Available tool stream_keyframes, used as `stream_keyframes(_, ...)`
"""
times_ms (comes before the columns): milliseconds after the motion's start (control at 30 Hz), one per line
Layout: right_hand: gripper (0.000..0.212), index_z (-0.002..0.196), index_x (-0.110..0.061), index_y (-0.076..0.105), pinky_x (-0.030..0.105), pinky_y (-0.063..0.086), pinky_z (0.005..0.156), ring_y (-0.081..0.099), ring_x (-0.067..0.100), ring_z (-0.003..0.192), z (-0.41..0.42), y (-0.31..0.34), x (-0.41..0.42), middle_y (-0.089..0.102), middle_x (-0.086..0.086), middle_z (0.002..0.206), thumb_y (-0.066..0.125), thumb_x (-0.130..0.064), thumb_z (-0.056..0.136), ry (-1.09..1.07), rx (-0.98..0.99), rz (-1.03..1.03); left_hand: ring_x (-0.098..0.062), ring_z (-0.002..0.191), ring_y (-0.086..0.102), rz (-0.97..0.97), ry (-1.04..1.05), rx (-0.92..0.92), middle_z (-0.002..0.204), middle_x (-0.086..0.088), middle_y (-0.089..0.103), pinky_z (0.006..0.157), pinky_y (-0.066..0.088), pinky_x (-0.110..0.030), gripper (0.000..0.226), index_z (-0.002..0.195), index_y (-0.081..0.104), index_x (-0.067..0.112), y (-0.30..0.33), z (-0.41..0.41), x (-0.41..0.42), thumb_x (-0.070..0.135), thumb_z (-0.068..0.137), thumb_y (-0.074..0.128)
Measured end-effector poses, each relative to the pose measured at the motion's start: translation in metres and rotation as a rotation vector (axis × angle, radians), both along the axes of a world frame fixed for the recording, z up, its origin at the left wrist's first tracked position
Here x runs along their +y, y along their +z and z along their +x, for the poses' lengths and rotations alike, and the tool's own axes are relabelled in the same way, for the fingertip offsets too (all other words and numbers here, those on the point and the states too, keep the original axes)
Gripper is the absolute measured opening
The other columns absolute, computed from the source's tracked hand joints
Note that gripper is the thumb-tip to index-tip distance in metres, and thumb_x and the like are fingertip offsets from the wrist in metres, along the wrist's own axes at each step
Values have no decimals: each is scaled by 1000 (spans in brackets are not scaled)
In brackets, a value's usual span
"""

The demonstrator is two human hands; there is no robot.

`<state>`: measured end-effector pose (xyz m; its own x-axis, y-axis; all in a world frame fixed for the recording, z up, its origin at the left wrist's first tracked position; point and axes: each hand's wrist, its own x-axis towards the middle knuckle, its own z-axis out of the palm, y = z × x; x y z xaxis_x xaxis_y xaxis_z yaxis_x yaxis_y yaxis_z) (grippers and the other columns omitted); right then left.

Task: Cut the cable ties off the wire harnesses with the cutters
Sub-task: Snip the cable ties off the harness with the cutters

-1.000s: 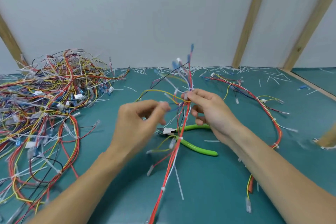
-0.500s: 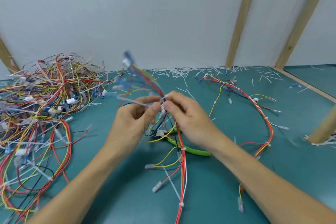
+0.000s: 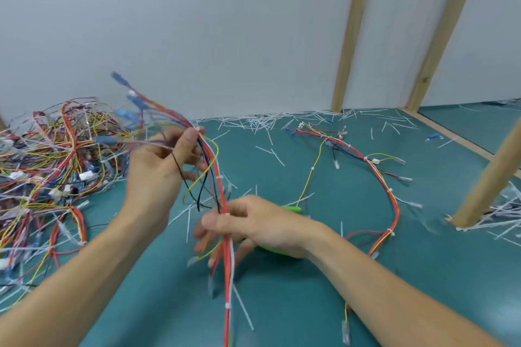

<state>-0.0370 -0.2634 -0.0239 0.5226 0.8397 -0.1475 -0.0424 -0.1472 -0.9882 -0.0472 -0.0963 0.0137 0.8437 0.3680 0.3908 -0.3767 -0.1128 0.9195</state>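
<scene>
At the centre of the teal table (image 3: 324, 304), a wire harness (image 3: 222, 200) is held up between both hands. Its upper, blurred end is pinched between thumb and curled fingers of the left hand (image 3: 160, 172), at about ten o'clock from the right hand (image 3: 253, 228), whose thumb presses the red strands against fingers curled around them. A white cable tie (image 3: 227, 305) is seen on the hanging part at six o'clock, with another near the right thumb. The green-handled cutters (image 3: 291, 209) lie on the table, mostly hidden behind the right hand and held by neither. The step in hand is judged to be sorting the harness to find remaining ties; next, the cutters would need to be taken up and the harness steadied single-handed. No containers are visible: a tangled heap of harnesses (image 3: 50, 166) lies at nine o'clock, another harness (image 3: 389, 194) at three o'clock, and cut tie offcuts (image 3: 262, 121) are scattered at twelve.
</scene>
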Motion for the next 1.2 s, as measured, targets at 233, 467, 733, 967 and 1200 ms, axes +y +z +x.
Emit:
stream_keyframes(233, 28, 124, -13, 66, 39, 59, 88, 71, 24, 91, 1, 24, -24, 68, 16, 128, 44, -24, 110, 466, 34, 49, -8, 52, 53, 180, -212, 17, 58, 8, 58, 50, 47, -20, 19, 85, 70, 16, 59, 22, -35, 12, 99, 58)
stream_keyframes(467, 22, 116, -6, 65, 31, 60, 76, 65, -4, 69, -2, 19, -20, 74, 8, 96, 50, -17, 104, 636, -233, 27, 0, 50, 50, -176, -320, -36, 58, 14, 54, 48, 41, -13, 30, 86, 69, 24, 117, 48, -13, 25, 103, 44)
stream_keyframes(733, 20, 86, -22, 71, 17, 31, 35, 35, 2, 36, 78, 34, -105, 50, -7, 66, 66, -39, 96, -488, 84, 379, -8, 51, 56, -259, 34, -144, 63, 6, 57, 46, 44, -21, 17, 90, 57, 21, 160, 106, -52, 22, 105, 50)
stream_keyframes(967, 25, 112, -29, 63, 36, 42, 71, 58, 16, 85, 94, 33, -127, 69, -13, 97, 57, -48, 97, -1493, -676, -239, -10, 49, 58, -124, -72, -79, 51, 9, 57, 45, 44, -21, 16, 90, 56, 19, 165, 158, -100, 22, 104, 50)
stream_keyframes(1200, 26, 115, -32, 66, 39, 40, 87, 61, 19, 105, 80, 58, -141, 70, -14, 100, 56, -46, 96, -1507, -852, -440, -10, 46, 50, -173, -288, 381, 62, -1, 44, 40, 43, -19, 22, 78, 55, 15, 85, 201, -149, 12, 100, 52)
